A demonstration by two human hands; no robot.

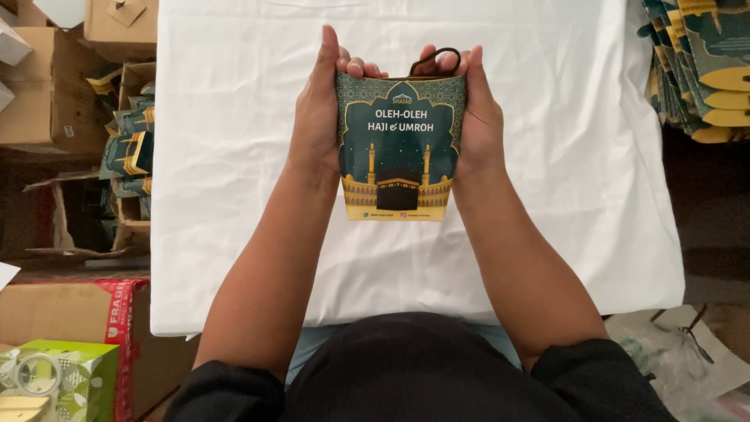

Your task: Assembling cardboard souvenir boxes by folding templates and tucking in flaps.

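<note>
A: How do the hands hold the thing?

B: The left hand (316, 117) and the right hand (478, 117) press flat on the two sides of a small paper bag (398, 148). The fingers are stretched upward along its edges, and the fingertips curl a little over the top. The bag is squeezed between the palms, above the table (234, 195), near the middle of the white cloth.

A: Why like this, do you think?

B: I judge the flat palms keep the side walls straight and the printed front turned to the person. A dark cord handle (435, 56) stands up as a loop at the top, between the fingertips of the right hand.

A: Is something inside the bag?

B: I cannot tell. Only the front shows, dark green with a yellow band at the bottom; the opening is hidden behind the fingers.

A: And around the table?

B: At the right, a stack of flat bags (699, 66) of the same colours lies on the corner of the table, not yet opened. At the left, on the floor, an open cardboard box (133, 156) holds more of these green and yellow pieces, standing on their edge. Other brown boxes (47, 86) are behind it. At the lower left a green box (74, 375) has a roll of clear tape (35, 373) on it.
</note>
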